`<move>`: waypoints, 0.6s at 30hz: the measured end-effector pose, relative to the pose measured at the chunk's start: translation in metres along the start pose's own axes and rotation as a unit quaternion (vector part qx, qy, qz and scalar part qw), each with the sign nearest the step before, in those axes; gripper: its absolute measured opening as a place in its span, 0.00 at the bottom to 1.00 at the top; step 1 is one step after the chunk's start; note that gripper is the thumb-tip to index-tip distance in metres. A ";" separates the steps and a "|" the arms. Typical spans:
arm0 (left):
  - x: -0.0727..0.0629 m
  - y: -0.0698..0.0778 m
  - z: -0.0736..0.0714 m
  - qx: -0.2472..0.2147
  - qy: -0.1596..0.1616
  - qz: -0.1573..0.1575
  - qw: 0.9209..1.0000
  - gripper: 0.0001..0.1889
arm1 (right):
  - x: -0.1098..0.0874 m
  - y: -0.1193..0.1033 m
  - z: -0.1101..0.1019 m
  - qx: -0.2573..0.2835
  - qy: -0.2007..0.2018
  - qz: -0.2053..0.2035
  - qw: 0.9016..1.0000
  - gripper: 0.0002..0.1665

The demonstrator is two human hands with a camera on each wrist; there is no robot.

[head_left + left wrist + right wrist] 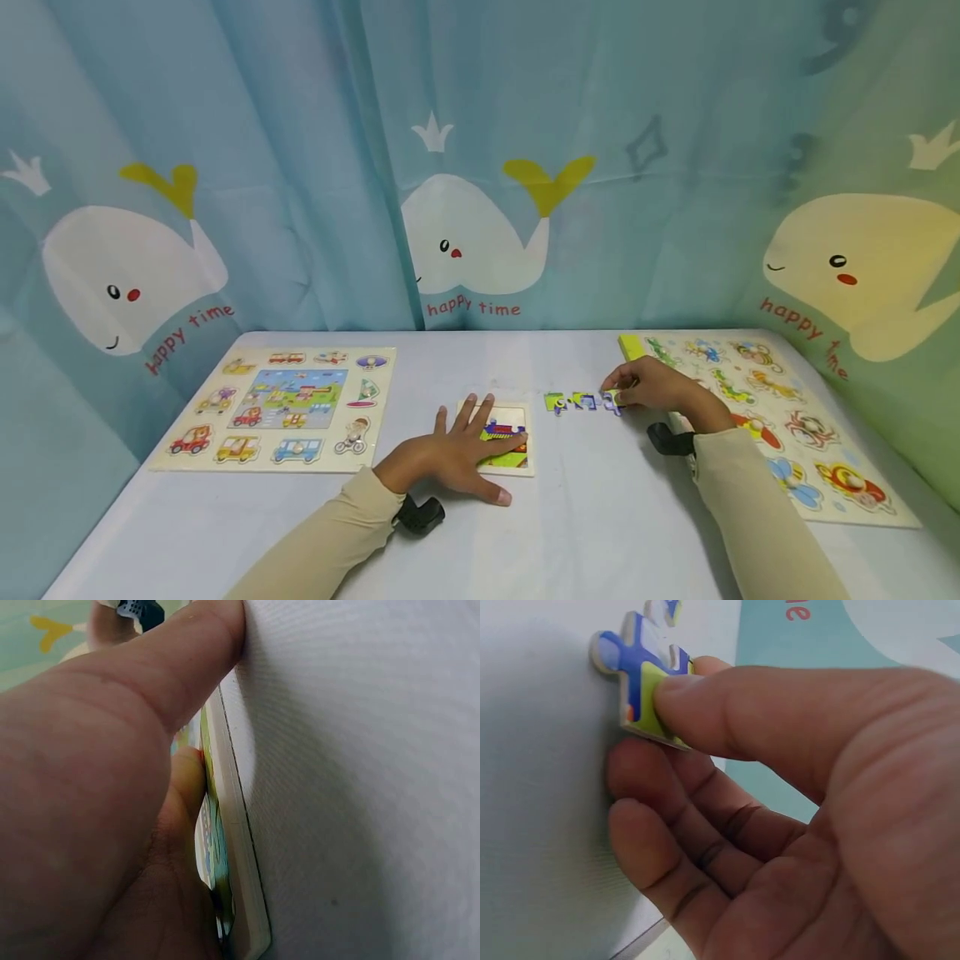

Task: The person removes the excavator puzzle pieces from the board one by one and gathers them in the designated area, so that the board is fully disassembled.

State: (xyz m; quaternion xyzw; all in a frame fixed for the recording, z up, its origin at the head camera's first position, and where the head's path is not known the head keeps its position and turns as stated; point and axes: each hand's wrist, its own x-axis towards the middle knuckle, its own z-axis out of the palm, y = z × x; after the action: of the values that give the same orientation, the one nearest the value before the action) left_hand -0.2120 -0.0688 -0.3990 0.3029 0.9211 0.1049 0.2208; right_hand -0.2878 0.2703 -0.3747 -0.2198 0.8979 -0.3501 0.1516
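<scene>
My left hand [457, 458] lies with fingers spread over a small square jigsaw tray [531, 433]. Colored pieces [516, 458] sit in the tray's lower part, partly hidden by the hand; its upper part shows pale backing. In the left wrist view, the thumb [202, 645] reaches past the tray's pale edge [240, 847]. Between thumb and forefinger, my right hand [656, 387] pinches a blue and green jigsaw piece [651, 690], slightly tilted in the right wrist view. Just left of it on the table are two more jigsaw pieces, one green [554, 402] and one blue and green [583, 401].
A vehicle peg puzzle board [300, 465] lies at the left of the white table [585, 533]. At the right, partly under my right arm, is an insect and animal puzzle board [862, 515]. A whale-print curtain [480, 83] hangs behind the table.
</scene>
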 end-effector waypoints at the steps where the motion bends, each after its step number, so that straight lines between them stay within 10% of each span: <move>1: 0.000 0.000 0.000 -0.001 0.001 -0.001 1.000 0.44 | 0.000 0.000 0.000 -0.003 0.002 -0.002 1.000 0.11; 18: 0.000 0.005 -0.002 -0.004 0.024 -0.003 1.000 0.45 | 0.003 -0.003 0.007 -0.052 0.038 0.036 0.997 0.09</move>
State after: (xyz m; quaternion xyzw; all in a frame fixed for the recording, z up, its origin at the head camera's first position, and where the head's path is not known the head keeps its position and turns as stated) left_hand -0.2102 -0.0644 -0.3956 0.2969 0.9265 0.1152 0.2002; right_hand -0.2861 0.2626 -0.3779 -0.1811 0.9274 -0.3053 0.1178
